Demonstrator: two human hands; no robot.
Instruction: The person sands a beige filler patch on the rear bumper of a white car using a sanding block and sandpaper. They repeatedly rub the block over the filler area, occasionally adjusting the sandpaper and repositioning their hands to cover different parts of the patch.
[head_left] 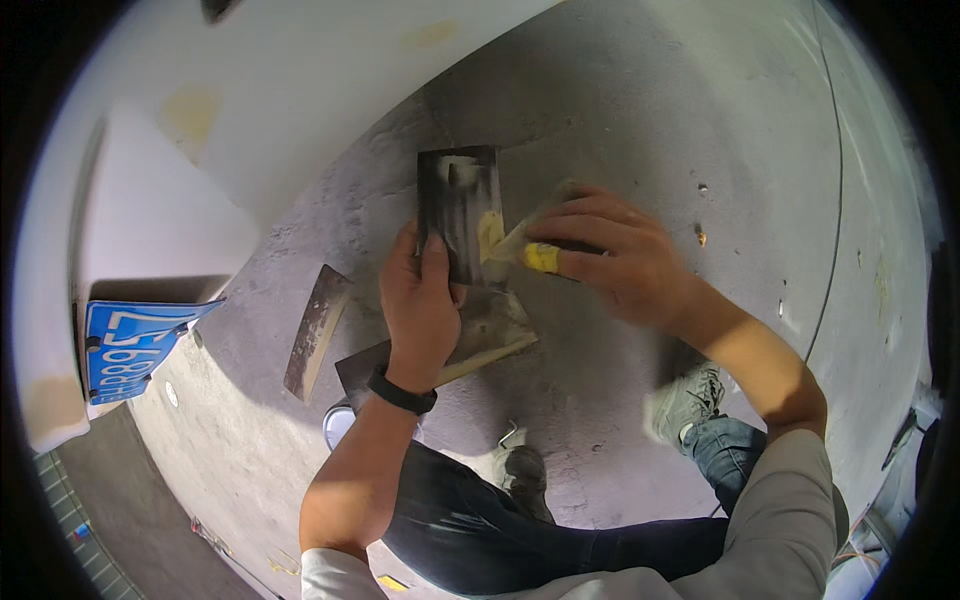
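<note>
My left hand (420, 300) is clamped round the bottom of a dark board (460, 215), thumb across its face, holding it upright in front of me. My right hand (615, 260) is closed on a spreader (520, 240), its blade pressed into the blob of yellow filler (490, 232) on the board's right edge. Can't really see the handle, my fingers cover it. More boards (480, 335) lie under my left hand, a scraper (315, 330) just left. White car (200, 130) panel crowds the left side; bare concrete (700, 120) is open to the right.
</note>
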